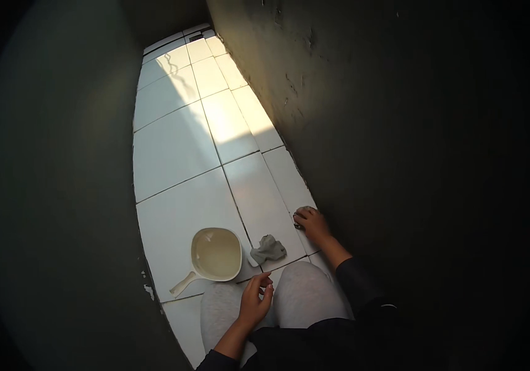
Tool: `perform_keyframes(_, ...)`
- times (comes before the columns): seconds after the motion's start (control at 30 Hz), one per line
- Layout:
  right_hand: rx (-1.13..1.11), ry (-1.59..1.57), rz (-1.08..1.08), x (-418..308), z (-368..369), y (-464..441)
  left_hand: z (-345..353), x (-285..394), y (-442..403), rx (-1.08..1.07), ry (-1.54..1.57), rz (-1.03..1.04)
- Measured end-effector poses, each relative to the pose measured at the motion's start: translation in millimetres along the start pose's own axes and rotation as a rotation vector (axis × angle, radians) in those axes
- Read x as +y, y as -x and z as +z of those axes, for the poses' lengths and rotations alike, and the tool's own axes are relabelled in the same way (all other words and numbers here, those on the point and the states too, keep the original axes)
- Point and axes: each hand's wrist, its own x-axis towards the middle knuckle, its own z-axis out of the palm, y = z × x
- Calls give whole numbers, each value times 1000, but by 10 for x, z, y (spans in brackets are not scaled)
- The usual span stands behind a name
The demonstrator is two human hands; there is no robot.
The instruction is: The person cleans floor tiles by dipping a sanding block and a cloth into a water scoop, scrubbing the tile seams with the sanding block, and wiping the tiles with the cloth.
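Observation:
My left hand (257, 301) hovers above or rests at my knees, fingers loosely bent and apart from the thumb, with nothing seen in it. By the foot of the right wall, my right hand (312, 224) is down at the tiles with its fingers curled. Something small and dark shows at those fingertips, too small to name. A cream dipper (216, 254) with a short handle stands on the floor in front of my left knee, pale liquid seemingly inside. Between dipper and right hand lies a crumpled grey cloth (268, 249), a small white piece (252, 258) beside it.
White floor tiles (175, 151) form a narrow strip between a dark left wall (60, 185) and a dark right wall (413, 154). Sunlight falls on the far tiles. My knees (311, 294) are at the near end.

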Motion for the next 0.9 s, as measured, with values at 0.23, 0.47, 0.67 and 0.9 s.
perform_keyframes(0.23,-153,-149,68,-202,-333,906,-25,-5,82,24,-69,114)
perform_keyframes(0.47,83,-280,292,-149,-346,209,-65,-34,184,83,-73,164)
perform_keyframes(0.67,54,-208,280,-210,-290,-637,-80,-80,161,99,-49,89)
perform_keyframes(0.9,-54,-180,281,-77,-31,-746,-18,-142,60,35,-46,33)
